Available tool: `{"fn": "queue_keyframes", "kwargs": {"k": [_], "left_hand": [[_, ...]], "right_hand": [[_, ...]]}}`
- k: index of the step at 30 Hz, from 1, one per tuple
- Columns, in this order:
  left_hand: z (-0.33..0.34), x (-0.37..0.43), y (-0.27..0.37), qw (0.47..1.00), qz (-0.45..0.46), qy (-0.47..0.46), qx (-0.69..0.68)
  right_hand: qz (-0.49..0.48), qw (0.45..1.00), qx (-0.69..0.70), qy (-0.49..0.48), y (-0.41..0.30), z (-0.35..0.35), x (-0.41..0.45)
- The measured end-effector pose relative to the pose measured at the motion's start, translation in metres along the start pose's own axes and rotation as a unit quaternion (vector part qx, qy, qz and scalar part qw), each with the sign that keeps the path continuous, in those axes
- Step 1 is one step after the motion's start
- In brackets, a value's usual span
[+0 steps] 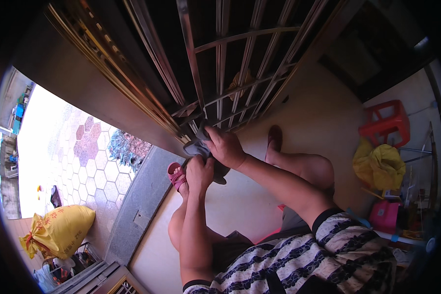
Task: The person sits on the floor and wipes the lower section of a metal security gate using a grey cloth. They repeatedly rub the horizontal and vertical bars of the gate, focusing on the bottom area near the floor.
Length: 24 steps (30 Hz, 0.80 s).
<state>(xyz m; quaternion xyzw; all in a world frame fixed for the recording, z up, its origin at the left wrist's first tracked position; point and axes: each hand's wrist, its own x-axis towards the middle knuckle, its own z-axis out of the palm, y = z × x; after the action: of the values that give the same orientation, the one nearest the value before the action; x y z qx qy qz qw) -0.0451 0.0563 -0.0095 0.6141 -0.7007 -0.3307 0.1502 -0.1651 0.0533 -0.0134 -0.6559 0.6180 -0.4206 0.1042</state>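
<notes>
A grey cloth (197, 148) is bunched between my two hands at the lower corner of a barred metal door (222, 38). My right hand (226, 147) grips its upper part, pressed close to the door's bottom bars. Just below, my left hand (199, 171) is closed on the cloth, and a darker end (219, 179) hangs beneath. Brass-coloured edging (147, 99) runs down the door's left side to the cloth. Behind the bars shows a yellowish patch (240, 84), too dim to name.
A grey stone threshold (132, 217) lies left of my pink sandal (176, 176). Outside are a shaggy mat (126, 149), a tied yellow sack (64, 228) and a wire basket (58, 270). At right stand a red plastic stool (386, 123), a yellow bag (378, 165) and a pink container (384, 217).
</notes>
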Motion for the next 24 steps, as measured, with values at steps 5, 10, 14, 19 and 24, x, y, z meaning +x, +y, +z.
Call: {"fn": "queue_keyframes", "kwargs": {"k": [5,10,14,19,24], "left_hand": [[-0.029,0.009,0.0,0.975,-0.029,0.095,-0.2],[-0.014,0.012,-0.023,0.975,-0.005,0.078,-0.207],[-0.012,0.01,-0.01,0.993,-0.022,0.049,-0.106],[-0.016,0.012,-0.018,0.981,-0.005,0.046,-0.186],[-0.029,0.012,-0.019,0.865,0.013,-0.07,-0.497]], "right_hand": [[0.019,0.984,0.101,0.143,-0.013,0.029,0.03],[0.103,0.971,0.123,0.178,0.009,0.073,0.012],[0.201,0.975,0.007,0.09,0.058,0.108,-0.016],[0.182,0.977,0.107,0.025,0.074,0.088,-0.029],[0.214,0.969,0.059,-0.112,0.106,0.02,-0.058]]}}
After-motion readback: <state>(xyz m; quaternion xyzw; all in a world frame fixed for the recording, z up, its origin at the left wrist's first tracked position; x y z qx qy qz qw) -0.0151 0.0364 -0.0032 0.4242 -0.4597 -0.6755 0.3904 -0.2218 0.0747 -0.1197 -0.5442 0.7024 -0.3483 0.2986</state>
